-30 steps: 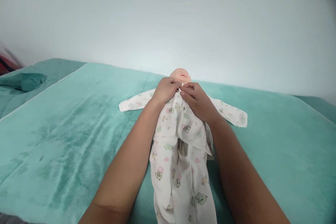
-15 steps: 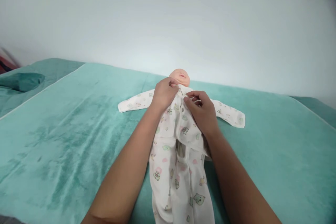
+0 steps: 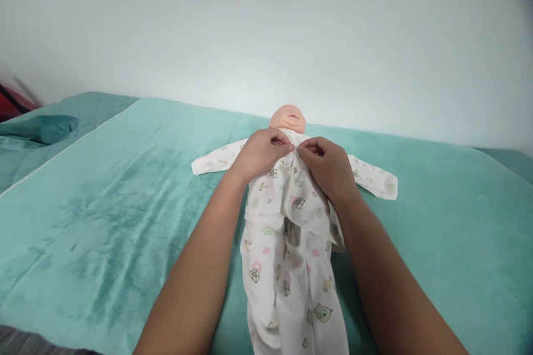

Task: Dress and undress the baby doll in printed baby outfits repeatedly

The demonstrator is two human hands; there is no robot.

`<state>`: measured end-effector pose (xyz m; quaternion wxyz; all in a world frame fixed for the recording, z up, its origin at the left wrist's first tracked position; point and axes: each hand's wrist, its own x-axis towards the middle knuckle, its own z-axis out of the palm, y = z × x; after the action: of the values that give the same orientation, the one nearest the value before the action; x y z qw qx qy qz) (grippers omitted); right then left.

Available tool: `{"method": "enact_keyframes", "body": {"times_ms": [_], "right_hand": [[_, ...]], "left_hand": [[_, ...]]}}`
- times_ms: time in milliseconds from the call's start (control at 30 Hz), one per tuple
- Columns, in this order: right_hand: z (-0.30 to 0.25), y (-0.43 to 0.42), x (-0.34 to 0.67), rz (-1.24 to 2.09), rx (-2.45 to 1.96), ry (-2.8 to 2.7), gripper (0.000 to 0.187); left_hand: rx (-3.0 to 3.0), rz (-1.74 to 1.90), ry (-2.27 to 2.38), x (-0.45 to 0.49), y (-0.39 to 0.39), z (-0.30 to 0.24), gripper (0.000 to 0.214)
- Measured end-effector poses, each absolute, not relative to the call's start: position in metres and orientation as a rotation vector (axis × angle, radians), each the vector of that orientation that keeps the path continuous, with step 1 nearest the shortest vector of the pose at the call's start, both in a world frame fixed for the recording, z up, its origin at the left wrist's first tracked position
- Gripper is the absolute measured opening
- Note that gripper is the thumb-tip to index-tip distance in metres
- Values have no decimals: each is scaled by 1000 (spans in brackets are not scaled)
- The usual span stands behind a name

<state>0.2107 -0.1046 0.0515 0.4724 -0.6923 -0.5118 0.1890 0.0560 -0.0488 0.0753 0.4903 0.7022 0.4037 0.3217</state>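
Observation:
A baby doll point(image 3: 288, 118) lies on its back, its head toward the wall. It wears a white printed baby shirt point(image 3: 266, 197) whose sleeves spread out to both sides, and matching printed trousers point(image 3: 266, 266). At the upper chest, just below the collar, my left hand point(image 3: 264, 151) pinches the shirt's front edge. Opposite it, my right hand point(image 3: 328, 165) pinches the other front edge, fingertips almost meeting the left ones. Any fastener between the fingertips is too small to make out. Below the hands the shirt front hangs apart at the hem.
A teal plush cover point(image 3: 125, 205) spreads under the doll, wrinkled on the left. Behind it rises a white wall point(image 3: 266, 39). Folded teal cloth point(image 3: 41, 127) lies at the far left, near a red object point(image 3: 12, 104).
My two hands have come closer together at the collar, the left moving right. The right fingers, looser before, now pinch the shirt edge. The view has shifted slightly.

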Motion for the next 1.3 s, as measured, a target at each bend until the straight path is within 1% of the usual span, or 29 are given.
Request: {"method": "enact_keyframes", "body": {"times_ms": [133, 267, 367, 567, 667, 800, 900, 1100, 1300], "right_hand": [[53, -106, 204, 362, -1650, -1234, 15], [57, -109, 194, 211, -1787, -1453, 20], [60, -111, 193, 219, -1914, -1496, 19], [63, -111, 200, 188, -1929, -1525, 12], [62, -109, 207, 312, -1866, -1445, 12], [57, -107, 213, 482, -1655, -1260, 15], [53, -106, 211, 525, -1533, -1168, 18], [44, -104, 210, 601, -1406, -1146, 19], [44, -104, 211, 653, -1383, -1134, 18]], "left_hand": [[1597, 851, 974, 58, -48, 73, 10], [1541, 912, 964, 57, -46, 66, 10], [1542, 958, 938, 57, -46, 60, 11], [1550, 971, 921, 60, -48, 57, 14], [1550, 961, 931, 62, -49, 60, 13], [1553, 954, 932, 63, -50, 63, 11], [1534, 943, 917, 63, -50, 64, 13], [1520, 955, 884, 65, -49, 65, 13], [1520, 926, 910, 67, -51, 66, 11]]}}
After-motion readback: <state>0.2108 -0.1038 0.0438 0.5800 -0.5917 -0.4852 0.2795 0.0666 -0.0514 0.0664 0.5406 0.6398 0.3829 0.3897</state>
